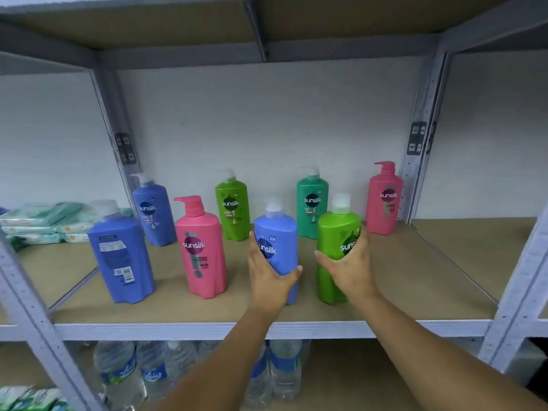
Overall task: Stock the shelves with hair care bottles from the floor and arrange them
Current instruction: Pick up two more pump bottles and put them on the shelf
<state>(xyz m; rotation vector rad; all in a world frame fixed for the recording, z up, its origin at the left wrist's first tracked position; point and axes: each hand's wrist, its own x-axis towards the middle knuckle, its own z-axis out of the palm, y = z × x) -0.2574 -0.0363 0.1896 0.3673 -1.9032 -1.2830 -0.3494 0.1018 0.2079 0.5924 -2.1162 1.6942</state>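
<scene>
1. The left hand [268, 275] clasps a blue Sunsilk bottle [277, 247]; the right hand [350, 266] clasps a green Sunsilk bottle [335, 241], both front-centre on the shelf board [415, 292].
2. Rigid, smooth plastic, likely heavy: mid-body grips suit.

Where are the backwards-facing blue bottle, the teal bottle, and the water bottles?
Backwards-facing blue bottle [120, 259]: head view, on its back label.
Teal bottle [312, 207]: head view, on its front label.
Water bottles [284, 369]: head view, lower shelf, on one bottle's body.

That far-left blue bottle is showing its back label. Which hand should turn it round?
Left, probably. The left hand grips the front blue bottle, nearer the back-facing blue bottle. The right hand holds the front green bottle farther away and would cross over.
</scene>
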